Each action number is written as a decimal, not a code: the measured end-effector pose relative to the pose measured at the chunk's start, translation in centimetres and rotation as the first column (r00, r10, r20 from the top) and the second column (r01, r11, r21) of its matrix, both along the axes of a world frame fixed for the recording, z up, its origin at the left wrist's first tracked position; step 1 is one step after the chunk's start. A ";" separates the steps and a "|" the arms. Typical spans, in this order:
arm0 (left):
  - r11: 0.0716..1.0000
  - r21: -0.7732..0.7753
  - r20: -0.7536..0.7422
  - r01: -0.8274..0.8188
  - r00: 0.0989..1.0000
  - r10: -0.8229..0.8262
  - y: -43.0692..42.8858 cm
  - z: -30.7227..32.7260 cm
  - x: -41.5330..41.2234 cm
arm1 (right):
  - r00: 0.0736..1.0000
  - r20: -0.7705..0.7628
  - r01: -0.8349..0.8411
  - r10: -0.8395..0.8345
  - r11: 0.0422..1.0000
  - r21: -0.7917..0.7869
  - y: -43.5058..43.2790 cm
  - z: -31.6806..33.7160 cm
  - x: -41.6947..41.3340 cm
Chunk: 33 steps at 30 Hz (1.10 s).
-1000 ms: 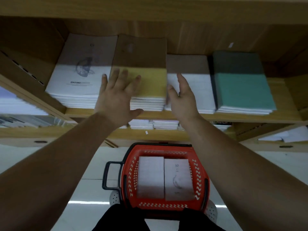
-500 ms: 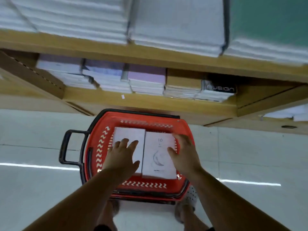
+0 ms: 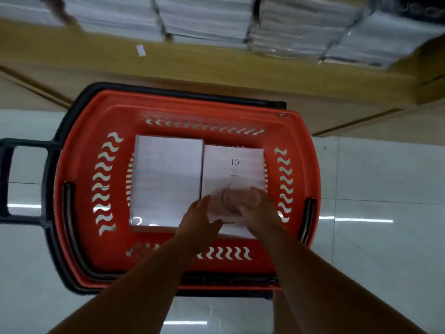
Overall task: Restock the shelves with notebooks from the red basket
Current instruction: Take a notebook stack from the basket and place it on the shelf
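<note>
The red basket [image 3: 79, 189] stands on the floor below me with two stacks of notebooks side by side. The left stack [image 3: 166, 179] has a plain white cover. The right stack's top notebook [image 3: 234, 165] is printed "10 17". My left hand [image 3: 201, 221] is at that notebook's near left corner, fingers along its left edge and thumb at its near edge. My right hand [image 3: 255, 208] lies blurred on the cover's near part with fingers curled; its grip is unclear. The notebook still lies flat on its stack.
A wooden shelf [image 3: 216, 66] runs across the top, holding several stacks of wrapped white notebooks [image 3: 207, 18]. The basket's black pull handle [image 3: 7, 182] sticks out to the left. White glossy tiles [image 3: 373, 201] surround the basket.
My view has dropped from the shelves to the basket. Both hands came down from the upper shelf stacks and closed in on the near end of the right stack.
</note>
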<state>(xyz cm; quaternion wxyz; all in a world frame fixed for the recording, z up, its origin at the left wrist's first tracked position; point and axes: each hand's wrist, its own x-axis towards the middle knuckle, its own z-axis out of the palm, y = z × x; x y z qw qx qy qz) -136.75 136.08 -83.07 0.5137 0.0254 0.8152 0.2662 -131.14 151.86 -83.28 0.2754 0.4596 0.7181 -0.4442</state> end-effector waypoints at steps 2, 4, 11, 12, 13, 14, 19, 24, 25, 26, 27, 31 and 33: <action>0.992 0.012 0.002 -0.123 0.992 0.123 0.4 -0.6 0.7 | 0.999 0.030 0.040 -0.040 0.999 0.026 -0.1 -1.3 0.2; 0.978 0.002 0.000 -0.206 0.978 0.206 0.9 -1.0 1.1 | 0.998 0.059 0.001 -0.005 0.997 0.072 -0.4 -2.2 0.3; 0.888 -0.083 -0.033 -0.453 0.891 0.452 1.3 -2.5 1.5 | 0.990 0.104 0.088 -0.096 0.993 0.079 0.3 -3.9 1.0; 0.877 -0.101 -0.035 -0.470 0.882 0.469 1.6 -2.6 1.4 | 0.991 0.098 0.085 -0.092 0.994 0.072 0.3 -4.0 1.0; 0.868 -0.105 -0.036 -0.485 0.874 0.484 2.0 -2.8 1.3 | 0.993 0.088 0.073 -0.079 0.995 0.071 0.3 -4.2 1.1; 0.864 -0.117 -0.032 -0.490 0.871 0.490 2.3 -2.9 1.1 | 0.995 0.081 0.053 -0.059 0.996 0.072 0.2 -4.3 1.2; 0.877 -0.126 -0.060 -0.464 0.886 0.460 2.8 -4.1 1.3 | 0.999 0.047 0.019 -0.024 0.995 0.097 0.0 -4.8 2.1; 0.900 -0.061 -0.044 -0.431 0.902 0.429 2.5 -2.4 1.1 | 0.993 0.100 0.052 -0.063 0.992 0.113 0.0 -5.3 2.0; 0.904 -0.037 -0.061 -0.426 0.904 0.424 2.7 -2.2 1.0 | 0.993 0.097 0.051 -0.063 0.991 0.124 -0.1 -5.2 2.0; 0.912 -0.021 -0.080 -0.409 0.910 0.406 2.9 -1.9 0.9 | 0.995 0.084 0.035 -0.048 0.988 0.150 -0.2 -5.3 2.1; 0.924 -0.005 -0.102 -0.382 0.919 0.380 3.1 -1.7 0.7 | 0.997 0.069 0.030 -0.042 0.987 0.160 -0.4 -5.3 2.2; 0.931 0.096 -0.100 -0.353 0.927 0.361 3.4 0.1 0.2 | 0.992 -0.011 0.122 -0.122 0.991 0.061 -0.1 -4.1 2.5; 0.918 0.174 -0.075 -0.357 0.924 0.374 2.8 1.7 -0.2 | 0.986 -0.081 0.149 -0.145 0.988 0.043 0.1 -2.8 2.6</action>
